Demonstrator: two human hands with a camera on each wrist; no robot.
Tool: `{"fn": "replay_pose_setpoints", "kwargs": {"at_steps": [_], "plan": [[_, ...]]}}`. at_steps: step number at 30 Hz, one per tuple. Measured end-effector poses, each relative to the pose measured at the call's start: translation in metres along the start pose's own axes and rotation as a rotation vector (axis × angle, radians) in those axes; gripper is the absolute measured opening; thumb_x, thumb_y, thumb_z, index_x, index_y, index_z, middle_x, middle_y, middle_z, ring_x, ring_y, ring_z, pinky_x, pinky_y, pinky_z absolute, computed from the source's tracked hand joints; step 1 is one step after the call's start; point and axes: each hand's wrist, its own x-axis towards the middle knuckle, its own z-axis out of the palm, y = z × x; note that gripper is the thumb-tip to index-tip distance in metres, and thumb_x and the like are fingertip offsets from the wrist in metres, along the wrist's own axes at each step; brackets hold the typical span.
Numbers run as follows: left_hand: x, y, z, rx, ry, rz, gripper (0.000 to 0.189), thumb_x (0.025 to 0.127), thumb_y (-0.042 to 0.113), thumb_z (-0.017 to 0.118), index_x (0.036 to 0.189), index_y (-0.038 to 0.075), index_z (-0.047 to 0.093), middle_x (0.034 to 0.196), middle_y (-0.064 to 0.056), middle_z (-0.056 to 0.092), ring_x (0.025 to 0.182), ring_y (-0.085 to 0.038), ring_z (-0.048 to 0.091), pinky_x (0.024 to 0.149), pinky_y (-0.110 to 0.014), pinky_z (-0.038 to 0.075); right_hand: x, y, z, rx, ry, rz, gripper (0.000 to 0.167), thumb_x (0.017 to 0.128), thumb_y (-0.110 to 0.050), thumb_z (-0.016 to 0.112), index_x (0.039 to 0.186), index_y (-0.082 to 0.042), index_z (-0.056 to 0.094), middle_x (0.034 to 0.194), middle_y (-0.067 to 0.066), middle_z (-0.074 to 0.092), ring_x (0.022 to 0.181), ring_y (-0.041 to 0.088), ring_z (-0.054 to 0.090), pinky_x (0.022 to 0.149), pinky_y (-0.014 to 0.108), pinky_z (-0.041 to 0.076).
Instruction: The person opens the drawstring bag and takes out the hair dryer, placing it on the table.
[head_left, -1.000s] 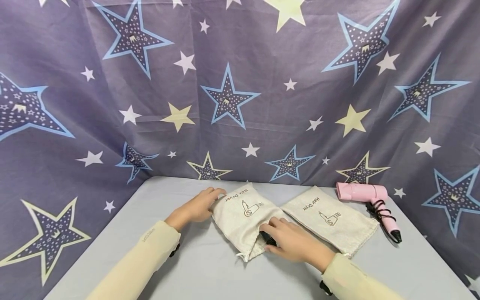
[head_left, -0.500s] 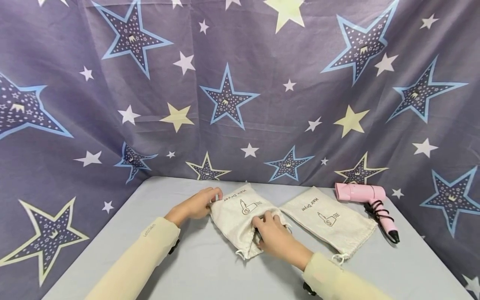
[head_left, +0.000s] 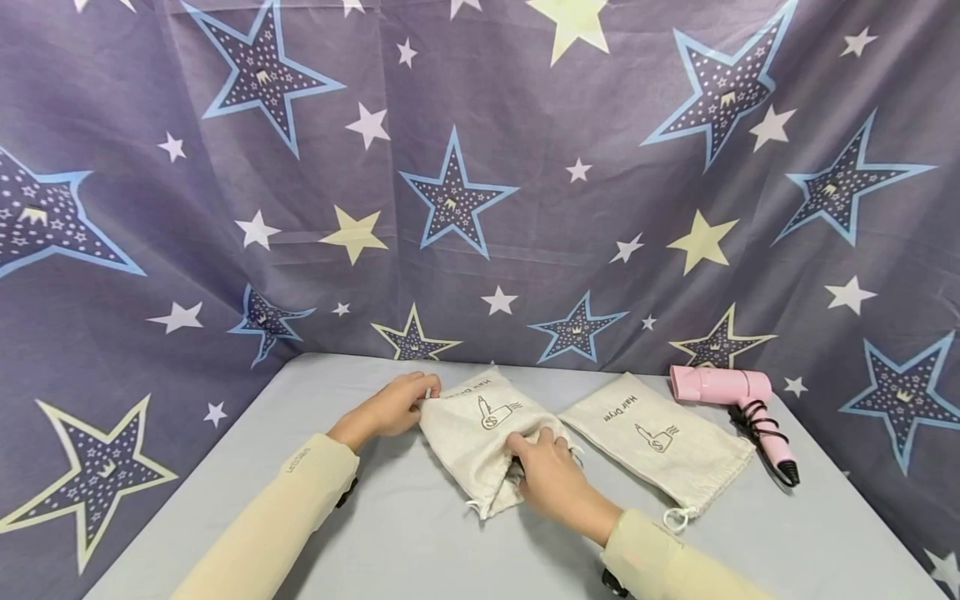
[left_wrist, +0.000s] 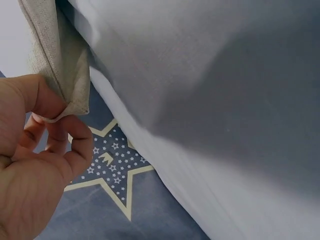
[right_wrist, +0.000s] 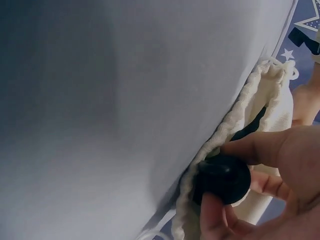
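A cream drawstring bag (head_left: 472, 433) printed "Hair Dryer" lies on the table, its mouth toward me. My left hand (head_left: 392, 405) pinches the bag's far left corner; in the left wrist view, thumb and forefinger grip the folded cloth (left_wrist: 75, 75). At the mouth, my right hand (head_left: 557, 477) holds a dark, round-ended hair dryer (right_wrist: 227, 177), its fingers and thumb around that end. Most of the dryer is hidden inside the bag. The drawn-edge rim (right_wrist: 235, 120) of the bag surrounds it in the right wrist view.
Right of the bag lies a second cream "Hair Dryer" bag (head_left: 660, 442), flat, with a white cord loop. Beyond it, a pink hair dryer (head_left: 723, 386) rests with its black cord (head_left: 753, 421) wound about the handle. A star-patterned curtain (head_left: 480, 208) encloses the table's back and sides.
My right hand has moved left and pushed the dark dryer deeper into the bag, so less of it shows. The left hand has shifted slightly left and the corner is pulled with it.
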Motion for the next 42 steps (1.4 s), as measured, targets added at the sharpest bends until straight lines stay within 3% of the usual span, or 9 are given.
{"fn": "replay_pose_setpoints", "kwargs": {"at_steps": [7, 11, 19, 24, 28, 34, 39, 42], "plan": [[-0.001, -0.011, -0.004, 0.007, 0.111, 0.060, 0.041, 0.066, -0.018, 0.055, 0.093, 0.013, 0.058, 0.079, -0.005, 0.052, 0.076, -0.016, 0.045, 0.069, -0.034, 0.041, -0.003, 0.003, -0.006, 0.000, -0.007, 0.011, 0.047, 0.071, 0.005, 0.080, 0.107, -0.013, 0.056, 0.098, 0.025, 0.056, 0.082, 0.041, 0.057, 0.066, 0.051, 0.053], [-0.002, -0.016, -0.008, 0.009, 0.123, 0.065, 0.042, 0.064, -0.019, 0.052, 0.092, 0.012, 0.057, 0.081, -0.006, 0.054, 0.077, -0.017, 0.046, 0.070, -0.035, 0.041, -0.005, 0.008, -0.009, 0.022, -0.015, -0.005, 0.047, 0.069, 0.010, 0.077, 0.104, -0.012, 0.055, 0.101, 0.026, 0.056, 0.084, 0.041, 0.055, 0.063, 0.049, 0.054], [-0.005, -0.020, -0.014, 0.014, 0.073, -0.015, 0.042, 0.064, -0.018, 0.052, 0.096, 0.009, 0.057, 0.083, -0.006, 0.054, 0.078, -0.018, 0.048, 0.072, -0.037, 0.042, -0.010, 0.021, -0.013, 0.042, 0.000, -0.035, 0.050, 0.066, 0.010, 0.078, 0.104, -0.013, 0.054, 0.095, 0.020, 0.054, 0.084, 0.042, 0.055, 0.070, 0.052, 0.052], [-0.005, -0.015, -0.011, -0.016, -0.034, 0.022, 0.042, 0.067, -0.014, 0.060, 0.098, 0.013, 0.055, 0.088, -0.001, 0.054, 0.084, -0.019, 0.052, 0.078, -0.038, 0.045, -0.008, 0.023, -0.010, 0.029, 0.031, -0.040, 0.050, 0.065, 0.007, 0.079, 0.102, -0.012, 0.051, 0.093, 0.018, 0.051, 0.086, 0.040, 0.053, 0.072, 0.051, 0.051], [-0.005, -0.012, -0.008, -0.046, -0.059, 0.053, 0.034, 0.075, -0.009, 0.066, 0.093, 0.017, 0.055, 0.085, 0.003, 0.051, 0.082, -0.016, 0.051, 0.077, -0.035, 0.045, -0.005, 0.021, -0.007, 0.018, 0.076, -0.026, 0.046, 0.070, 0.001, 0.082, 0.101, -0.012, 0.051, 0.091, 0.016, 0.050, 0.084, 0.036, 0.050, 0.071, 0.048, 0.048], [-0.002, -0.009, -0.007, -0.033, -0.014, 0.082, 0.032, 0.075, -0.011, 0.062, 0.089, 0.017, 0.056, 0.082, 0.003, 0.049, 0.079, -0.013, 0.047, 0.072, -0.032, 0.043, -0.001, 0.016, -0.004, 0.035, 0.105, 0.006, 0.043, 0.071, 0.003, 0.077, 0.100, -0.012, 0.050, 0.089, 0.014, 0.049, 0.080, 0.033, 0.046, 0.066, 0.043, 0.042], [-0.001, -0.010, -0.011, -0.020, 0.081, 0.083, 0.035, 0.070, -0.014, 0.059, 0.087, 0.016, 0.060, 0.083, 0.003, 0.053, 0.080, -0.013, 0.049, 0.073, -0.033, 0.045, 0.003, 0.016, -0.003, 0.116, 0.061, 0.073, 0.041, 0.074, 0.003, 0.071, 0.103, -0.011, 0.046, 0.091, 0.009, 0.041, 0.084, 0.030, 0.034, 0.070, 0.041, 0.029], [-0.002, -0.011, -0.014, -0.018, 0.113, 0.087, 0.036, 0.069, -0.014, 0.059, 0.087, 0.017, 0.062, 0.083, 0.004, 0.054, 0.079, -0.013, 0.050, 0.073, -0.034, 0.046, 0.003, 0.018, -0.002, 0.122, 0.037, 0.076, 0.040, 0.076, 0.002, 0.070, 0.105, -0.011, 0.045, 0.092, 0.009, 0.039, 0.086, 0.031, 0.033, 0.072, 0.041, 0.029]]}}
